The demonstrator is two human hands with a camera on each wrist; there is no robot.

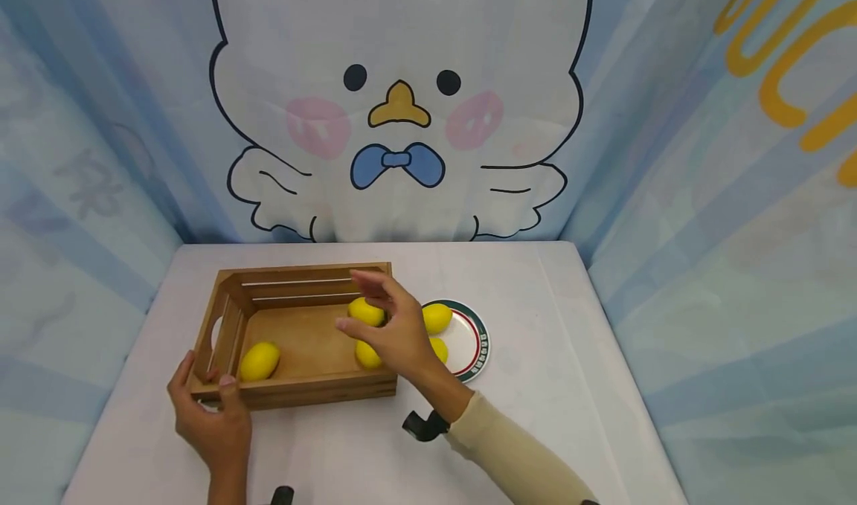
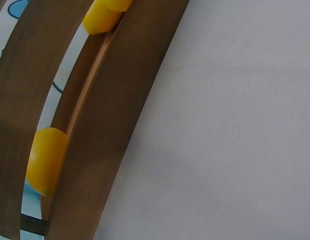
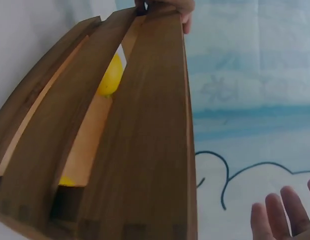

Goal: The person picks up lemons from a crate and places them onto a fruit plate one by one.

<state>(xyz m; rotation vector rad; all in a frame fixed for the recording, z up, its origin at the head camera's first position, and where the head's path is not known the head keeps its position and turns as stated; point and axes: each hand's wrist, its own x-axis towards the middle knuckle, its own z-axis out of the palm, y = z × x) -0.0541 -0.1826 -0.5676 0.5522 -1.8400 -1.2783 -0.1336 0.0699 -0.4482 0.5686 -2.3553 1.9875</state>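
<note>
A slatted wooden crate (image 1: pixel 308 393) stands on the table, holding a yellow lemon (image 1: pixel 260 361) near its left end and two more lemons (image 1: pixel 366 311) at its right end. My left hand (image 1: pixel 217 427) grips the crate's near left corner, thumb on the front side and fingers at the end. Over the crate's right end hovers my right hand (image 1: pixel 404 335), fingers and thumb apart with nothing between them. It partly covers the lemons there. Beside the crate on the right, a round plate (image 1: pixel 462 345) with a green rim carries lemons (image 1: pixel 437 318), partly hidden by the right hand.
A white cloth covers the table (image 1: pixel 549 416). Printed curtains (image 1: pixel 402 200) hang behind it and along both sides. Black wrist-camera straps (image 1: pixel 425 425) are on the arms. Seen from the right wrist, the crate's slats (image 3: pixel 145 125) fill much of the view.
</note>
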